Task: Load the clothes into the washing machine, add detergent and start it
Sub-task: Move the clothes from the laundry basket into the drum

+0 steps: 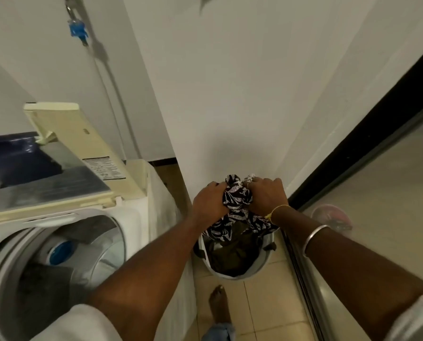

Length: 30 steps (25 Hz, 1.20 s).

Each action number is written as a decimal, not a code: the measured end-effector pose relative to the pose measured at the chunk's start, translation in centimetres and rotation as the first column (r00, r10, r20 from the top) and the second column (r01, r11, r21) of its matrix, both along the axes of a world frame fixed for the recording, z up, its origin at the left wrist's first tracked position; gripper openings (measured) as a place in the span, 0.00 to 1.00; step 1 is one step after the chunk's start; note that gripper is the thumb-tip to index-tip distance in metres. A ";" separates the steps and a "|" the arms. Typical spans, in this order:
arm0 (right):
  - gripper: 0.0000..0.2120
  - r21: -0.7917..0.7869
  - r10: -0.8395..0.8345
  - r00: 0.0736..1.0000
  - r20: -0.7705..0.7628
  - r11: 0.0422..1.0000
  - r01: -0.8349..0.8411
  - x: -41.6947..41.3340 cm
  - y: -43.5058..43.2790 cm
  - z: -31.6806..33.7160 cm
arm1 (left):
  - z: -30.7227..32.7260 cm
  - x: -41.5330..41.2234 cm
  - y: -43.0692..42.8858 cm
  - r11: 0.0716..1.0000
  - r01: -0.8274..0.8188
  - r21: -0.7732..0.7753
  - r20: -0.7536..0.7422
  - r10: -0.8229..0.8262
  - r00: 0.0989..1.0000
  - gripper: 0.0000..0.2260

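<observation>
Both the left hand (209, 201) and right hand (268, 194) bunch the patterned garment (237, 200) over the basket (259, 267); soft, light, floppy, so gather trailing folds.

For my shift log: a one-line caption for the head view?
Left hand and right hand grip a black-and-white garment over the laundry basket, beside the washing machine, lid up.

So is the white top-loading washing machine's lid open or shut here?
Open: the cream folding lid stands tilted up at the back, and the steel drum below is exposed, with dark cloth inside.
</observation>
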State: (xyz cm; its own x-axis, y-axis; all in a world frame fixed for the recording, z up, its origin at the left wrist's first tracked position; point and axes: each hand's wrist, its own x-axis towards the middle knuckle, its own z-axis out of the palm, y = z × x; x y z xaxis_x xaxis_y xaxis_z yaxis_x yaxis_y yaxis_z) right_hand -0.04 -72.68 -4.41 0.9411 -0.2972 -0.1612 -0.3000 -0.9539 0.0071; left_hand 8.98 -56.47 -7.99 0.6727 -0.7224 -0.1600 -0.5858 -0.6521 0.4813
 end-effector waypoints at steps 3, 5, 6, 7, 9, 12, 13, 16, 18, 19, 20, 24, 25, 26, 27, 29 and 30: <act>0.24 -0.029 0.015 0.996 0.093 0.999 -0.013 -2.2 1.9 5.1 | 5.2 -1.4 1.9 1.000 0.007 -0.026 0.099 -0.004 0.995 0.19; 0.23 -0.030 0.011 0.987 0.161 1.000 -0.006 -4.0 3.5 8.8 | 9.1 -2.6 3.5 0.999 0.024 -0.044 0.172 -0.016 0.985 0.18; 0.23 -0.034 0.008 0.981 0.193 0.999 -0.001 -4.7 4.3 10.6 | 11.2 -3.3 4.3 0.998 0.034 -0.052 0.209 -0.022 0.978 0.18; 0.23 -0.041 0.008 0.974 0.226 0.999 0.002 -5.4 5.1 12.4 | 13.1 -3.9 5.2 0.997 0.038 -0.061 0.242 -0.022 0.970 0.19; 0.24 -0.069 0.030 0.960 0.277 0.998 -0.011 -6.4 7.0 15.6 | 16.8 -5.0 7.2 0.996 0.023 -0.083 0.290 0.002 0.957 0.19; 0.22 -0.113 0.079 0.943 0.324 0.993 -0.044 -7.2 10.5 19.9 | 21.8 -6.6 11.2 0.995 -0.012 -0.101 0.340 0.046 0.939 0.21; 0.22 -0.122 0.097 0.936 0.338 0.991 -0.059 -7.3 11.8 21.3 | 23.3 -6.9 12.7 0.994 -0.021 -0.103 0.357 0.057 0.933 0.21; 0.21 -0.135 0.150 0.911 0.384 0.985 -0.105 -7.1 16.1 25.1 | 27.7 -7.4 17.5 0.993 -0.063 -0.101 0.395 0.098 0.913 0.21; 0.21 -0.144 0.194 0.883 0.426 0.979 -0.146 -6.5 19.0 27.2 | 30.1 -7.2 20.8 0.989 -0.094 -0.113 0.429 0.134 0.893 0.21; 0.20 -0.150 0.218 0.868 0.447 0.974 -0.167 -6.2 20.5 28.2 | 31.1 -7.0 22.5 0.987 -0.114 -0.116 0.441 0.154 0.884 0.21; 0.20 -0.152 0.241 0.850 0.469 0.970 -0.191 -5.6 22.3 29.1 | 32.0 -6.8 24.4 0.984 -0.140 -0.112 0.454 0.175 0.874 0.22; 0.22 -0.108 0.292 0.806 0.515 0.955 -0.277 -2.7 28.8 30.2 | 33.8 -5.4 31.7 0.968 -0.226 -0.106 0.477 0.249 0.843 0.25; 0.23 -0.102 0.305 0.798 0.520 0.950 -0.296 -1.8 30.7 29.9 | 33.7 -4.9 33.8 0.964 -0.242 -0.109 0.478 0.264 0.838 0.25; 0.23 -0.094 0.314 0.793 0.521 0.945 -0.312 -1.1 32.3 29.5 | 33.3 -4.6 35.5 0.961 -0.255 -0.110 0.477 0.276 0.835 0.25; 0.23 -0.080 0.319 0.795 0.517 0.942 -0.326 -0.3 33.9 28.7 | 32.8 -4.2 37.2 0.957 -0.270 -0.104 0.470 0.287 0.835 0.25; 0.24 -0.046 0.321 0.808 0.494 0.938 -0.344 1.1 36.8 26.8 | 30.8 -3.4 40.2 0.947 -0.309 -0.086 0.438 0.314 0.842 0.26; 0.25 -0.035 0.319 0.816 0.481 0.937 -0.347 2.0 38.2 25.6 | 29.6 -2.8 41.5 0.944 -0.321 -0.080 0.420 0.325 0.848 0.27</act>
